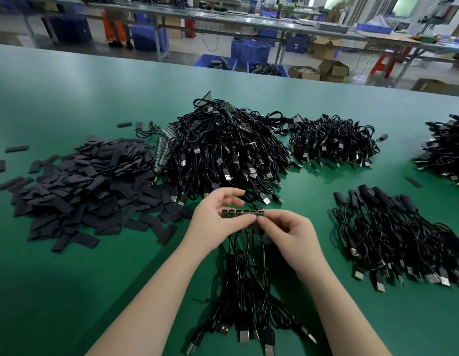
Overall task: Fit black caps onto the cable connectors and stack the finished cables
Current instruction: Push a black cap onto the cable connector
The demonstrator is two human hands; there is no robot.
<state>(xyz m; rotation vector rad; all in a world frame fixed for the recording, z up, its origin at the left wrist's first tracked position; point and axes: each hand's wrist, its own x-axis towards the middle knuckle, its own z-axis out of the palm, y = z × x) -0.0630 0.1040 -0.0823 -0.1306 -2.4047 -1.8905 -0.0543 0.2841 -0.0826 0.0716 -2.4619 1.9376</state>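
Loose black caps [76, 186] are heaped at the worktop's [69, 291] left, within reach; a connector strip [242, 214] is pinched at centre by curled fingers of left hand [215, 222] and right hand [292, 232], seemingly for separating; capped cables [393, 232] are stacked rightward.

You have one view only, from a wide-angle camera on your head, looking forward and down across the flat green table mat [69, 291]. Straight lines bow toward the frame edges. Your left hand [218, 217] and right hand [287, 232] sit just below frame centre, close to the lens, forearms entering from the bottom edge. Just beyond your fingertips lies the tangled heap of black cables [223, 150]; left of them, the pile of flat black caps [89, 186]. Far beyond, blurred, stand blue plastic crates [249, 51]. No second view overlaps.
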